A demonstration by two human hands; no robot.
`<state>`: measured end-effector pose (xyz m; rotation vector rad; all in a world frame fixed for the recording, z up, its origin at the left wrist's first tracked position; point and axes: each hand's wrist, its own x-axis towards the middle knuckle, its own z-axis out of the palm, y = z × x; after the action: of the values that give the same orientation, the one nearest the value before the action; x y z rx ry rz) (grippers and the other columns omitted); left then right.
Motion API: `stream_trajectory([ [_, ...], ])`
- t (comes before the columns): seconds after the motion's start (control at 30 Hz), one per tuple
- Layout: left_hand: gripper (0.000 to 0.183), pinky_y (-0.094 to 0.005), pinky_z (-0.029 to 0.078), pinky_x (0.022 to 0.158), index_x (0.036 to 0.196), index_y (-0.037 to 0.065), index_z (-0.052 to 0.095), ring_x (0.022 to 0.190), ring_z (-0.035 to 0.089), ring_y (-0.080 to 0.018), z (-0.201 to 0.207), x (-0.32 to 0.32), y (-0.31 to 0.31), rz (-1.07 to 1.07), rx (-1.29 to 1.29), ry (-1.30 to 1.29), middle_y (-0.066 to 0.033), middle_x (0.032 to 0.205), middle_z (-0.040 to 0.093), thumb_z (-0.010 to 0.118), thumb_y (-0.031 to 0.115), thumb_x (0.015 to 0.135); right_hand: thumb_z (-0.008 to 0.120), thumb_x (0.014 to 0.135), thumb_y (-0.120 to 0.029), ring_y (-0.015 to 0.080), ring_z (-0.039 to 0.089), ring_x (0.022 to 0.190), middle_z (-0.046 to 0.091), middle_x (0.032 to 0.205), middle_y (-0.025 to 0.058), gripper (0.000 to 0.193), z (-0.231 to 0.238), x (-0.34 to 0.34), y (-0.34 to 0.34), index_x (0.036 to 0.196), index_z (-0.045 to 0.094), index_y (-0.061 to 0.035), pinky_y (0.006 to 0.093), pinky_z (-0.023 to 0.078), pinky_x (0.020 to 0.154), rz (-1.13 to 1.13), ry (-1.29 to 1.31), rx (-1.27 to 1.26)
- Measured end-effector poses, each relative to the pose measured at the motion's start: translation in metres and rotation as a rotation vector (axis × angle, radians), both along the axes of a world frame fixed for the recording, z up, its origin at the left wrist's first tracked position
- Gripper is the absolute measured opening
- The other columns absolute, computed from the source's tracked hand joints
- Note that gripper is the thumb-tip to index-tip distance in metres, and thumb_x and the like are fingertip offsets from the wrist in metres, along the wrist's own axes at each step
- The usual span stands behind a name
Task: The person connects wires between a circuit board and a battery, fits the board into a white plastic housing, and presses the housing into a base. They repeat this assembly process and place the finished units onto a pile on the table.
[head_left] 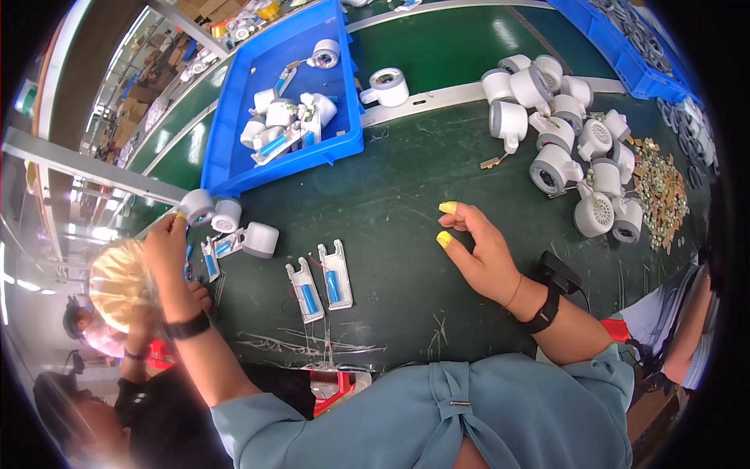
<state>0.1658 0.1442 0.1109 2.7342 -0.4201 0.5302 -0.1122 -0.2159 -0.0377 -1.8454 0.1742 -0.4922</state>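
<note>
Left hand: raised at the left edge of the green worktop, fingers drawn together, the yellow-covered tip at a white-and-grey housing. Whether the fingers grip it or merely touch it cannot be told from this angle. Right hand: empty, held over the worktop, thumb and forefinger well parted, yellow coverings on both tips.

The housing sits near the lower corner of the blue tray, beside a second housing; a third lies nearer the person. Judged by appearance, it is light, stiff plastic — smooth and round-walled, so apt to roll or slip under a fingertip pinch. Thumb and fingers on opposite sides of the wall should give the surest hold.

Two white frames with blue cells lie side by side, untouched, between the hands. These appear slimmer and more delicate — best lifted by the long plastic edges, with no pressure on the cells.
</note>
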Motion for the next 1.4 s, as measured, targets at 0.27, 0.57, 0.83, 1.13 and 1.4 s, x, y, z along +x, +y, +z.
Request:
stream_trajectory([
  [0.27, 0.039, -0.0505, 0.050, 0.085, 0.104, 0.003, 0.070, 0.097, 0.065, -0.0413, -0.080, 0.109, 0.073, 0.237, 0.392, 0.070, -0.0231, 0.104, 0.069, 0.059, 0.036, 0.087, 0.067, 0.087, -0.008, 0.0262, 0.060, 0.102, 0.055, 0.117, 0.0156, 0.052, 0.029, 0.063, -0.017, 0.133, 0.043, -0.0025, 0.0333, 0.051, 0.087, -0.068, 0.058, -0.212],
  [0.57, 0.029, -0.0399, 0.052, 0.072, 0.110, -0.002, 0.066, 0.084, 0.067, -0.0328, -0.059, 0.001, -0.023, 0.039, 0.129, -0.229, -0.0179, 0.093, 0.069, 0.063, 0.018, 0.091, 0.072, 0.077, -0.017, 0.0374, 0.045, 0.129, 0.037, 0.144, 0.0166, 0.070, 0.026, 0.229, -0.064, 0.141, 0.043, -0.0087, 0.0423, 0.044, 0.104, -0.222, 0.145, -0.590],
  [0.83, 0.023, -0.0317, 0.051, 0.062, 0.107, -0.001, 0.066, 0.072, 0.064, -0.0231, -0.080, -0.128, -0.074, -0.353, -0.174, 0.164, -0.0140, 0.091, 0.067, 0.062, -0.001, 0.085, 0.075, 0.074, -0.024, 0.0375, 0.058, 0.107, 0.050, 0.121, 0.0162, 0.054, 0.030, 0.236, -0.071, 0.123, 0.054, -0.0146, 0.0448, 0.051, 0.090, -0.350, 0.343, -0.718],
  [1.13, 0.036, -0.0358, 0.051, 0.062, 0.115, -0.002, 0.060, 0.068, 0.062, -0.0257, -0.120, -0.171, -0.093, -0.346, -0.015, 0.283, -0.0126, 0.088, 0.063, 0.070, 0.008, 0.081, 0.062, 0.070, 0.004, 0.0375, 0.052, 0.114, 0.050, 0.116, 0.0167, 0.046, 0.042, 0.069, -0.025, 0.114, 0.053, -0.0040, 0.0437, 0.044, 0.095, 0.276, 0.154, -0.728],
  [1.4, 0.040, -0.0395, 0.052, 0.066, 0.115, -0.001, 0.059, 0.075, 0.063, -0.0294, -0.107, -0.207, -0.125, -0.698, -0.111, 0.446, -0.0139, 0.090, 0.062, 0.070, 0.004, 0.078, 0.059, 0.075, 0.007, 0.0355, 0.052, 0.122, 0.055, 0.125, 0.0145, 0.040, 0.070, -0.023, -0.038, 0.112, 0.061, -0.0063, 0.0474, 0.047, 0.096, 0.137, -0.034, -0.859],
])
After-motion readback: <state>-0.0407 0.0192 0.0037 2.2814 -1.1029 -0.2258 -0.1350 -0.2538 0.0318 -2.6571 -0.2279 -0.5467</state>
